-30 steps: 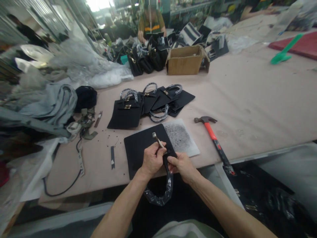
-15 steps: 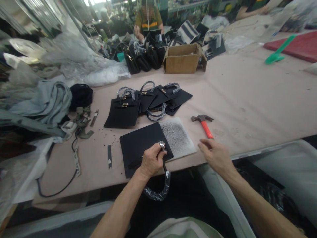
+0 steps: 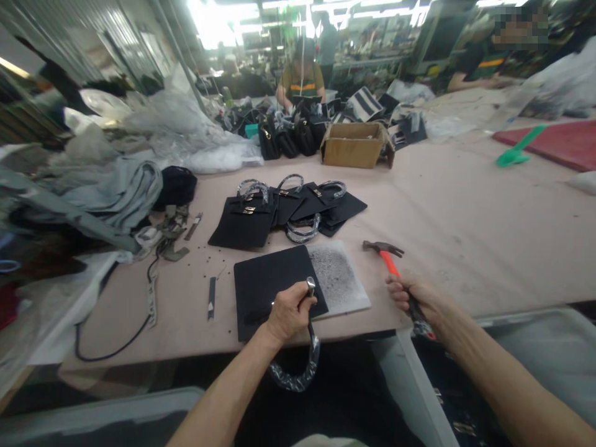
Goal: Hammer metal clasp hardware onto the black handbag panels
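My left hand (image 3: 289, 315) is closed around a short metal punch (image 3: 310, 284), its shiny round top showing above my fingers. It rests on a black bag panel (image 3: 274, 279), whose plastic-wrapped handle (image 3: 302, 380) hangs over the table's front edge. Under the panel's right side lies a white board (image 3: 342, 279) covered with dark marks. To the right, my right hand (image 3: 414, 298) is wrapped round the handle of a claw hammer (image 3: 389, 262) with a red and black grip. The hammer's head points away from me, close to the table.
Several black bag panels with wrapped handles (image 3: 288, 211) lie beyond the board. A cardboard box (image 3: 351, 146) and black bags stand at the back. A metal strip (image 3: 212, 298), a cable and cloth lie left. A green scoop (image 3: 516, 152) lies far right. Co-workers sit behind.
My right hand has come down onto the hammer and closed around its handle. My left hand keeps the punch on the panel. The view has tilted up.
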Tool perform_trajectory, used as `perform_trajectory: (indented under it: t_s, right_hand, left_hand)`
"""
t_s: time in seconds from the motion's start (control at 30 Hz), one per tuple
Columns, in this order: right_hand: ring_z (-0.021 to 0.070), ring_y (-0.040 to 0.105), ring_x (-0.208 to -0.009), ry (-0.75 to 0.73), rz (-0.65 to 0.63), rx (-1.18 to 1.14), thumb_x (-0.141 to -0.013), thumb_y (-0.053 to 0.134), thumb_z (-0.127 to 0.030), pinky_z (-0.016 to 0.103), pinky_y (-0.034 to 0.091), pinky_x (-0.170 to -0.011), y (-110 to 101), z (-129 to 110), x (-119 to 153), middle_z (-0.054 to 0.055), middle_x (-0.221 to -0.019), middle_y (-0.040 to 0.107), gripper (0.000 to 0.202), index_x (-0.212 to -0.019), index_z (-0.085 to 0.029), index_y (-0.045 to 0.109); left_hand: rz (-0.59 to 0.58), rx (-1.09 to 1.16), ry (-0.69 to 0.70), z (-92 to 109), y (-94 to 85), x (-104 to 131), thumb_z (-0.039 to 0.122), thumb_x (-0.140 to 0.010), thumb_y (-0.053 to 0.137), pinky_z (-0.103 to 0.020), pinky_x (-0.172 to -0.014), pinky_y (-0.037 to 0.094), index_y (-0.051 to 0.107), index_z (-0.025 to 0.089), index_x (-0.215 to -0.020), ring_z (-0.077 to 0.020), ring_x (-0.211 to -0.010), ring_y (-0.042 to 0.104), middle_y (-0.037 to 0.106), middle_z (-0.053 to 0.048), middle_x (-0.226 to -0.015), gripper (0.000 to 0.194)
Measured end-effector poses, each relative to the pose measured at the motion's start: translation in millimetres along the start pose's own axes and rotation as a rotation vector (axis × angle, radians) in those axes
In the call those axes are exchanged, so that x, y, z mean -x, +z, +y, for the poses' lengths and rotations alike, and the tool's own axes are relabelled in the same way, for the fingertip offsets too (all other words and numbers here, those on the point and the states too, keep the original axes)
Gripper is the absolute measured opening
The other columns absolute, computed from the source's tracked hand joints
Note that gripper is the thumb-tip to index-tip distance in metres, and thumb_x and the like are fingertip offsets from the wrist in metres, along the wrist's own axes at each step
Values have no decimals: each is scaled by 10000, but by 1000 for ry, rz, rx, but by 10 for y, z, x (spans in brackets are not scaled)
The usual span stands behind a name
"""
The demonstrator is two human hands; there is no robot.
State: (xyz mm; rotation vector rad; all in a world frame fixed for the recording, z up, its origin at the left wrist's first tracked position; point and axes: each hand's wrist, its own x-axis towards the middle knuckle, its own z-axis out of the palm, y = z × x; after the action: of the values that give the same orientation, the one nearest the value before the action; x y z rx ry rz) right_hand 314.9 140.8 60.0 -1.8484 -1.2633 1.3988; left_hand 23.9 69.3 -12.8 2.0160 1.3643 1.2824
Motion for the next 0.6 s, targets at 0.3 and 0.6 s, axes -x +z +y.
perform_trajectory:
  t_s: [0.3,0.6]
  right_hand:
    - [118,443,-453,-677,77,394,-971,433,-552,263,306,-447,44,-482,977,-32,-544,476,402,-720,-238,458]
    - [137,448,-416,-930,270,634,-1029,377,-448,287,327,-468,46,-629,1356,-34,-509,480,334,-766,-265,472]
  left_hand:
    - [-7,0,-3,0,10,1,129,-898,583,-328,-891,582,645,201,-950,-206,-933,717,729,-68,-998,108]
    - [-12,6,16,-26,16,9,140,-908,579,-312,-864,570,633,204,-978,-201,-917,708,718,-60,-984,109]
